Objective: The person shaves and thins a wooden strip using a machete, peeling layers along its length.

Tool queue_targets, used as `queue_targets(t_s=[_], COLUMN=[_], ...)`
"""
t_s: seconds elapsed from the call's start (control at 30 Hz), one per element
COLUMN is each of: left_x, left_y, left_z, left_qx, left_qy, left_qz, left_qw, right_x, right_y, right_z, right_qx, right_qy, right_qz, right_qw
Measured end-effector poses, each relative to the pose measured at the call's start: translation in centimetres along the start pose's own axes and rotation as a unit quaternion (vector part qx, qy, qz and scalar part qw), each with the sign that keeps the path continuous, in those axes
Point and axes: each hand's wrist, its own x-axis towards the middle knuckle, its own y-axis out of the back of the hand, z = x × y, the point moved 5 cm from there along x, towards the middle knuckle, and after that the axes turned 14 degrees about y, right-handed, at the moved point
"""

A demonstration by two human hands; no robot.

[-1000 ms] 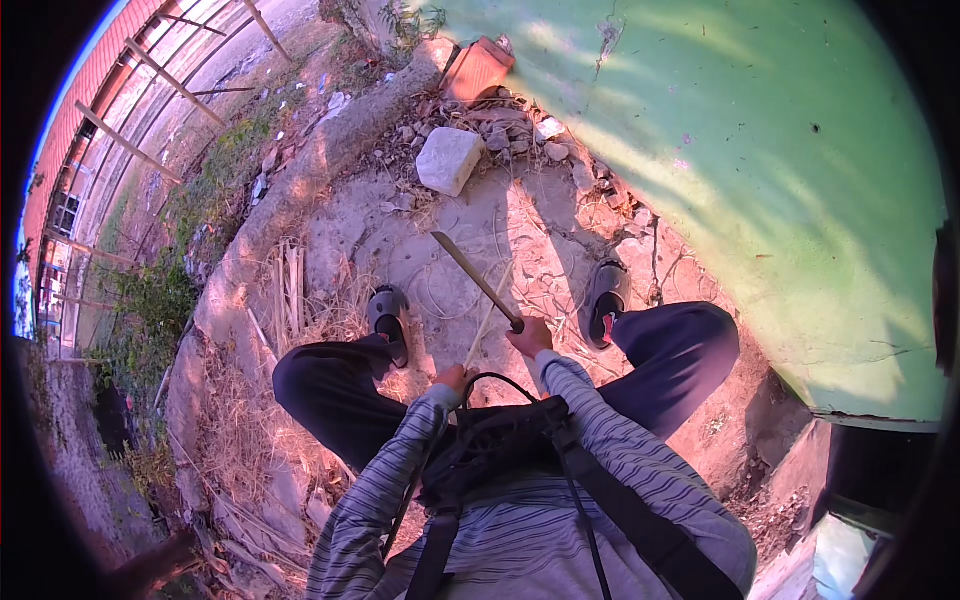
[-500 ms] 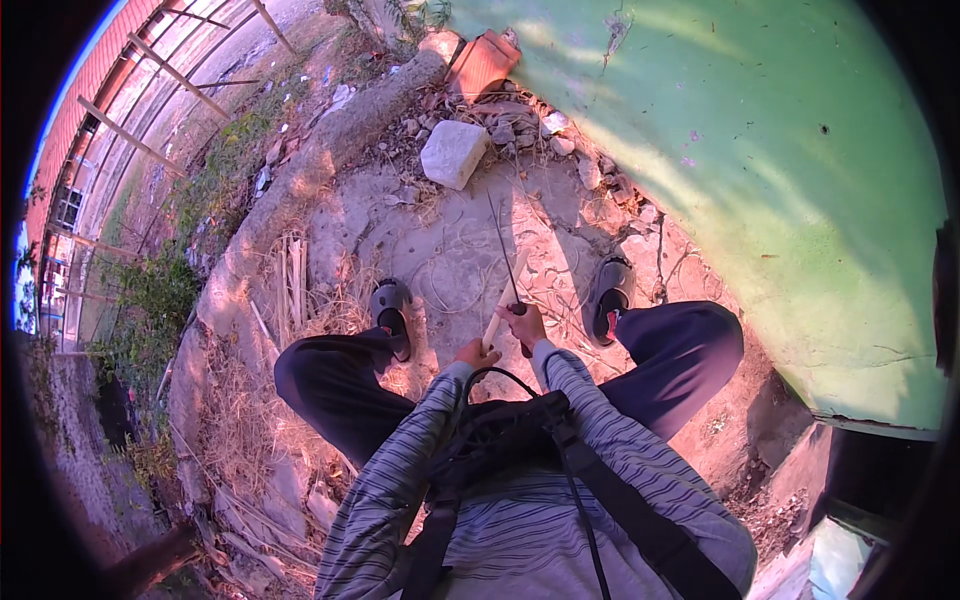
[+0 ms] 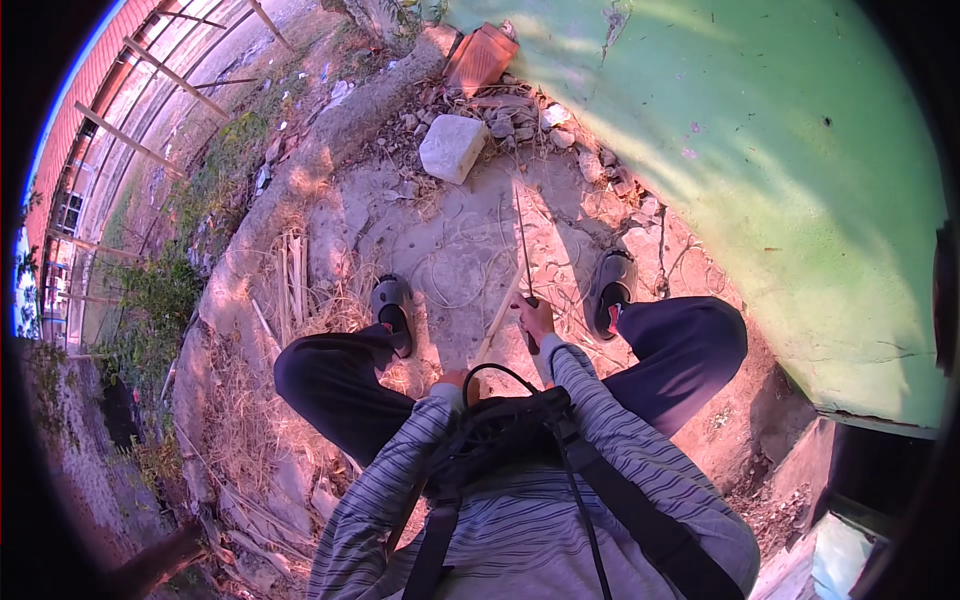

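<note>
- A long knife (image 3: pixel 524 240) is gripped in the right hand (image 3: pixel 537 318), with the fingers closed round its dark handle (image 3: pixel 532 301).
- The blade is pointed away from the body, its long axis running almost straight ahead with the tip leaned slightly left, toward the pale block (image 3: pixel 452 148); it is seen nearly edge-on, as a thin dark line.
- A pale strip (image 3: pixel 502 312) is held on a slant between the feet: its far end is directed ahead and to the right, its near end back and to the left.
- The strip is placed to the left of the right hand, and its near end is brought close to the left hand (image 3: pixel 455 378).
- The left hand is partly hidden by a black cable loop (image 3: pixel 497 367); whether it is closed on the strip cannot be told.
- The far part of the strip is nearly met by the blade; contact cannot be confirmed.
</note>
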Motion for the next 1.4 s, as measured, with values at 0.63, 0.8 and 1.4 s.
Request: queue_targets(t_s=[0.63, 0.8, 1.4], left_x=[2.5, 3.5, 1.4], left_y=[-1.7, -1.2, 0.5], left_z=[1.3, 2.4, 1.7], left_qx=[-0.022, -0.055, -0.117], left_qy=[0.08, 0.068, 0.106], left_qz=[0.068, -0.006, -0.018], left_qw=[0.994, 0.996, 0.987], right_x=[-7.9, -7.2, -7.3], right_y=[-3.4, -1.8, -2.6], right_z=[-2.4, -1.0, -1.3], right_qx=[-0.435, -0.4, -0.417], right_qy=[0.153, 0.186, 0.181], right_qz=[-0.285, -0.236, -0.278], right_qw=[0.84, 0.866, 0.846])
